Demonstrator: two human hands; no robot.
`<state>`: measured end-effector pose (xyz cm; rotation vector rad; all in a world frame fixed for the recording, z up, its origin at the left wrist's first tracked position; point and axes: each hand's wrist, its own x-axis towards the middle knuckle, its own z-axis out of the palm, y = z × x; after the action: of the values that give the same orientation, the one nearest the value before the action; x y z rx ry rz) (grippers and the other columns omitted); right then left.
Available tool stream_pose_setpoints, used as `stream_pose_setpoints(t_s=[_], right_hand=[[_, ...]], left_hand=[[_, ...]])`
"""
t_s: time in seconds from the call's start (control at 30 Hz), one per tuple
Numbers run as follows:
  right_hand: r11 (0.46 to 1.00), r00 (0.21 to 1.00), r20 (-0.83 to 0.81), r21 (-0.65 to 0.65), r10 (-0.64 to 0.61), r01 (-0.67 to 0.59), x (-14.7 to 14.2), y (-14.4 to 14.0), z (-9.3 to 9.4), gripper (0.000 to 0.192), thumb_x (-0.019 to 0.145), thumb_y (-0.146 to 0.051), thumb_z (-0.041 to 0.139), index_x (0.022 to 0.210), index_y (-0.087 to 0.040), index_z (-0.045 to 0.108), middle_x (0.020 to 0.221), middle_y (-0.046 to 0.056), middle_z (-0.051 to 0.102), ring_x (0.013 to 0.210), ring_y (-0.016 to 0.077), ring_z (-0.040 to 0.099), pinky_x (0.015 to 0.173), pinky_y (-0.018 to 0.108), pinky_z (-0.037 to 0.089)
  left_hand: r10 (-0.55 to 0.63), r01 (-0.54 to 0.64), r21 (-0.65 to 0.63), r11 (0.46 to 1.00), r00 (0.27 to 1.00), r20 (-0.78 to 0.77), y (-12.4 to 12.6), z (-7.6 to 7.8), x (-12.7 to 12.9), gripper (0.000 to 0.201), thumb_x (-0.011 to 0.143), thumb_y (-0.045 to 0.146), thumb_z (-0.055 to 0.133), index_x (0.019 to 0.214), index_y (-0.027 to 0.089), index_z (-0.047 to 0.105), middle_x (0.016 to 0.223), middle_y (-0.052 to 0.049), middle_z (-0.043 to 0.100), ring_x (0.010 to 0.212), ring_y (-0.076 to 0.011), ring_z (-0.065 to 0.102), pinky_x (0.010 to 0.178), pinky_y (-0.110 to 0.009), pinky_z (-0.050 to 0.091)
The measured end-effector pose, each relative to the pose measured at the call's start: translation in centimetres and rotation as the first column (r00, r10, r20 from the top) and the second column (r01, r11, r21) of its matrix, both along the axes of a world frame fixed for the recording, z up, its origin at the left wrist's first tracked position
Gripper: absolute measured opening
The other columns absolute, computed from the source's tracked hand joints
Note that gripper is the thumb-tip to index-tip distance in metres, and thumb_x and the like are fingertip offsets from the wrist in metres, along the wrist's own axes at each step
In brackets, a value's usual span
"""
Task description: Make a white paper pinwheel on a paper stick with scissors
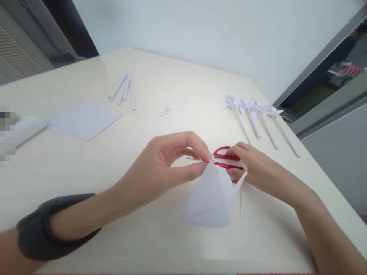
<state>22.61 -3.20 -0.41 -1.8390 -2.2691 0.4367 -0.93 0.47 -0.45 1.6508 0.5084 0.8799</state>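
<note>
My left hand (169,160) pinches the top corner of a folded white paper (210,198) that hangs down toward the cream table (86,172). My right hand (252,164) grips red-handled scissors (226,160), its fingers through the loops. The blades point left toward the pinched corner, and a thin metal tip shows under my left fingers. A narrow cut strip (241,208) dangles from the paper's right edge.
A stack of white square sheets (84,120) lies at the left. Several rolled paper sticks (124,89) lie at the back. Several finished paper pinwheels on sticks (258,118) lie at the right, near the table edge. Small paper scraps (166,111) sit mid-table.
</note>
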Motion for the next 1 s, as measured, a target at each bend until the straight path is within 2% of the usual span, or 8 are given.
stream_pose_setpoints(t_s=[0.1,0.23,0.37,0.47,0.57,0.8,0.9,1.0], right_hand=[[0.999,1.000,0.026,0.031,0.013,-0.014,-0.5,0.0,-0.7,0.014,0.082,-0.029,0.055,0.093,-0.022,0.059,0.090,0.006,0.059,0.077,0.0192,0.057,0.057,0.028,0.041],[0.992,0.992,0.031,0.029,-0.123,0.122,-1.0,0.4,-0.4,0.016,0.079,-0.036,0.058,0.088,-0.023,0.056,0.091,0.004,0.059,0.076,0.0197,0.056,0.059,0.031,0.042],[0.976,0.956,-0.204,0.007,-0.211,0.217,-1.5,0.5,0.3,0.017,0.078,-0.030,0.059,0.090,-0.025,0.049,0.090,-0.001,0.059,0.076,0.0164,0.054,0.065,0.030,0.043],[0.989,0.896,-0.420,-0.037,-0.143,0.141,-2.1,0.0,0.7,0.019,0.079,-0.023,0.060,0.087,-0.026,0.043,0.081,-0.005,0.054,0.071,0.0126,0.050,0.066,0.027,0.042],[0.993,0.852,-0.510,-0.047,-0.116,0.108,-2.7,-0.4,1.0,0.023,0.078,-0.025,0.062,0.081,-0.025,0.039,0.071,-0.007,0.047,0.064,0.0111,0.044,0.061,0.025,0.039],[0.978,0.947,-0.300,0.136,-0.113,0.159,-2.9,-0.9,1.5,0.024,0.073,-0.026,0.065,0.077,-0.024,0.041,0.072,-0.005,0.050,0.071,0.0157,0.043,0.063,0.028,0.035],[0.964,0.975,-0.209,0.237,-0.071,0.121,-3.2,-1.2,1.4,0.027,0.068,-0.020,0.064,0.081,-0.024,0.041,0.077,-0.004,0.053,0.073,0.0166,0.042,0.065,0.029,0.035],[0.959,0.977,-0.211,0.272,-0.025,0.083,-3.5,-1.5,1.3,0.032,0.062,-0.009,0.060,0.083,-0.024,0.040,0.082,-0.003,0.055,0.076,0.0166,0.043,0.068,0.029,0.037]], left_hand=[[0.004,-0.004,0.025,1.000,1.000,0.007,0.0,0.0,0.0,0.006,0.084,0.015,0.059,0.081,0.018,0.063,0.089,-0.001,0.065,0.091,-0.0139,0.061,0.085,-0.027,0.048],[0.055,-0.052,0.081,0.995,0.998,-0.035,-0.2,0.2,-0.1,0.008,0.084,0.013,0.059,0.082,0.019,0.064,0.090,0.000,0.065,0.090,-0.0127,0.060,0.086,-0.026,0.046],[0.107,-0.102,0.124,0.987,0.994,-0.033,-0.4,0.4,-0.2,0.006,0.083,0.013,0.061,0.081,0.018,0.063,0.087,0.001,0.064,0.087,-0.0111,0.059,0.083,-0.024,0.045],[0.134,-0.129,0.141,0.982,0.990,-0.030,-0.5,0.5,-0.2,0.005,0.083,0.014,0.061,0.080,0.019,0.062,0.085,0.001,0.062,0.085,-0.0110,0.058,0.082,-0.024,0.045],[0.148,-0.138,0.156,0.978,0.987,-0.058,-0.6,0.5,-0.2,0.006,0.083,0.015,0.060,0.080,0.020,0.060,0.086,0.002,0.062,0.085,-0.0108,0.058,0.082,-0.025,0.045],[0.149,-0.139,0.136,0.981,0.986,-0.068,-0.6,0.3,-0.2,0.006,0.083,0.015,0.060,0.081,0.021,0.060,0.088,0.002,0.063,0.088,-0.0119,0.058,0.083,-0.025,0.045],[0.151,-0.143,0.120,0.982,0.986,-0.065,-0.6,0.4,-0.3,0.005,0.082,0.015,0.061,0.083,0.020,0.061,0.092,0.001,0.062,0.090,-0.0125,0.058,0.084,-0.025,0.045],[0.155,-0.143,0.122,0.982,0.983,-0.095,-0.6,0.6,-0.4,0.007,0.080,0.013,0.063,0.082,0.020,0.063,0.093,-0.001,0.060,0.088,-0.0132,0.058,0.084,-0.025,0.045]])
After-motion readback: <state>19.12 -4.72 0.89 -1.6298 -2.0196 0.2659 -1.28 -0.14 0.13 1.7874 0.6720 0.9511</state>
